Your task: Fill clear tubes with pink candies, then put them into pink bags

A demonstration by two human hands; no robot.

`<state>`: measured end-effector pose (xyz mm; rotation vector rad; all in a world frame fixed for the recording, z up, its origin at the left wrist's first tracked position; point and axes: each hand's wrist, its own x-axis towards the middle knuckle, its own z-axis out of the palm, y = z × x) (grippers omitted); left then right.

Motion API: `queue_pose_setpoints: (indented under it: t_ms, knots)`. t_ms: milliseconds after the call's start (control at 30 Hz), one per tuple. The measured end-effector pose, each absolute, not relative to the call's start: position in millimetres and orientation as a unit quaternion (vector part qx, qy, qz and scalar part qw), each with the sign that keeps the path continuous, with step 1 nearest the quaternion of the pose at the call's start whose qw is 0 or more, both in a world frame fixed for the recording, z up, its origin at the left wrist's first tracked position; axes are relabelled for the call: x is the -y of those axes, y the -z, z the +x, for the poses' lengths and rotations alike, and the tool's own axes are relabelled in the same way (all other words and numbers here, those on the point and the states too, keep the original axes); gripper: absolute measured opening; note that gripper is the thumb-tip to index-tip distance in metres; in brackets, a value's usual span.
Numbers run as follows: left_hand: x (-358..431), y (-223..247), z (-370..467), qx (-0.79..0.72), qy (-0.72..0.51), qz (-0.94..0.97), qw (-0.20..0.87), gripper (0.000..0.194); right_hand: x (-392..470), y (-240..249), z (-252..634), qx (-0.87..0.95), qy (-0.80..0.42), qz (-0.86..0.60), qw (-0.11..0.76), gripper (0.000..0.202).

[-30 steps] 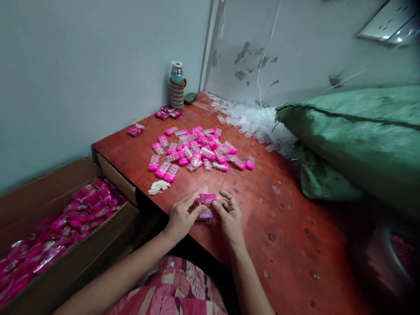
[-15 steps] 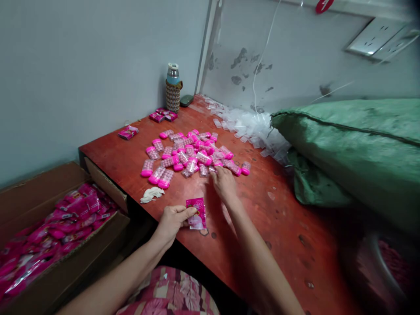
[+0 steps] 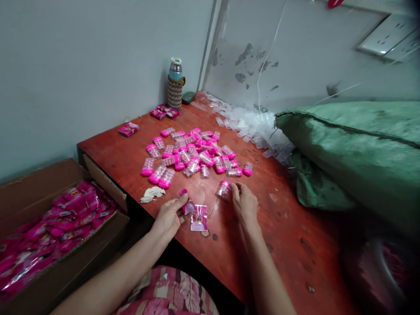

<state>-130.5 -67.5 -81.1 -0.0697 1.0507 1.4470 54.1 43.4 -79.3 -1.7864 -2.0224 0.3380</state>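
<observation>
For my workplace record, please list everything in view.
Table: one, red, centre
Containers: many, clear-pink, mid-table
Loose packet: one, pink, near edge
Packet groups: two, pink, far left
Carton: one, brown with packets, left
Scrap: one, white, left edge
Bottle: one, blue-silver, far corner
Flat object: one, dark green, beside bottle
Plastic pieces: many, whitish, back edge
Sack: one, green, right
Blurred vessel: one, dark, lower right
Socket plates: two, pale, upper right
Partial disc: one, red, top
Garment: one, patterned pink, bottom
Left hand: one, holding pink packet
Right hand: one, gripping container
</observation>
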Motion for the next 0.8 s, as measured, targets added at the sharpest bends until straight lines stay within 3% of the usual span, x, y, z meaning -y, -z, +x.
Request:
queue_pose_setpoints:
  t_ms: [100, 267, 367, 467, 533, 800]
  knots:
    - [67.9, 80.2, -130.6, -0.446, -0.650, -0.062, 0.612, 0.006, -36.6, 71.7, 37.4, 0.701, -0.106, -0.698, 0.100, 0.050]
    - [70.0, 81.7, -129.5, -0.425, -0.666, -0.095, 0.606, 0.002, -41.8, 71.4, 25.2, 0.720, -0.151, -0.671, 0.091, 0.039]
    - [69.0, 84.2, -129.0, -0.408, -0.680, -0.118, 0.598, 0.004, -29.7, 74.7, 25.3, 0.714, -0.247, -0.637, 0.154, 0.034]
    - [66.5, 86.0, -129.2, -0.392, -0.695, -0.136, 0.588, 0.004, 7.8, 75.8, 22.2, 0.625, -0.496, -0.529, 0.289, 0.029]
    - [64.8, 86.4, -129.2, -0.384, -0.700, -0.141, 0.585, 0.003, 39.0, 75.2, 17.1, 0.566, -0.598, -0.468, 0.320, 0.026]
    - [65.4, 80.6, -118.0, -0.355, -0.710, -0.081, 0.602, 0.007, 87.7, 82.3, -4.7, 0.496, -0.640, -0.473, 0.347, 0.023]
